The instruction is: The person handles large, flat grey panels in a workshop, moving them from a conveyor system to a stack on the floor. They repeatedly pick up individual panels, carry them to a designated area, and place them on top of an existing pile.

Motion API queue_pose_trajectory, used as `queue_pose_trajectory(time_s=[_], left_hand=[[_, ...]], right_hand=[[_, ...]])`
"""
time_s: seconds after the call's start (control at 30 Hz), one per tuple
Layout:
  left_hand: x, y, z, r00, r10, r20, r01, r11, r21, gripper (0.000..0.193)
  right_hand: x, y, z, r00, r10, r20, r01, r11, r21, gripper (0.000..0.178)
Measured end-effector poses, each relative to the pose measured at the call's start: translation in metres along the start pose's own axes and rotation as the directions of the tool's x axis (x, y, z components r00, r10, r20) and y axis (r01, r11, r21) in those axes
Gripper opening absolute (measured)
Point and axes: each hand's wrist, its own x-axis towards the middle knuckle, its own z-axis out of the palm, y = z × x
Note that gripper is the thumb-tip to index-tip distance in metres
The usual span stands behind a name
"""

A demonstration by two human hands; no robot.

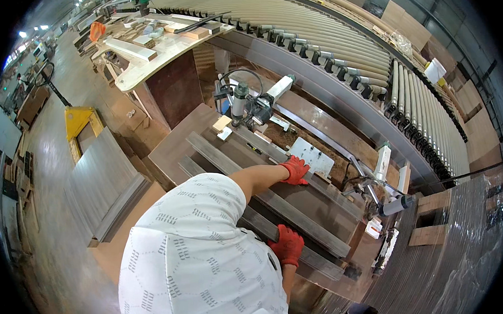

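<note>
Three long, narrow grey-brown wooden strips lie roughly parallel on a brown board-topped workbench. My left hand (296, 171), in a red glove, is closed over the far strip (332, 196) with its fingers at the far edge. My right hand (286, 246), also red-gloved, grips the near strip (320, 263). Between my hands runs the middle strip (305, 220), touched by neither. Just beyond my left hand is a pale metal plate (311, 156). My upper body hides part of the strips' left side.
A motorised tool head (245, 104) stands at the bench's far left, another (395, 205) at its right. Behind runs a roller conveyor (326, 33). Stacked panels (105, 178) and a yellow pallet jack (77, 122) are left; film-wrapped boards (457, 247) stand right.
</note>
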Motion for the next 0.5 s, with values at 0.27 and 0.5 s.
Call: queue_pose_trajectory(time_s=[0.27,0.5], left_hand=[[-0.009,0.004,0.0,1.0,0.013,-0.023,-0.013,1.0,-0.012,0.081],[-0.01,0.003,0.001,0.998,0.028,-0.062,-0.03,0.999,-0.02,0.08]], right_hand=[[-0.011,-0.002,0.002,0.998,-0.026,-0.063,0.026,1.0,-0.009,0.055],[-0.013,-0.003,0.0,0.998,-0.009,-0.059,0.009,1.0,-0.005,0.054]])
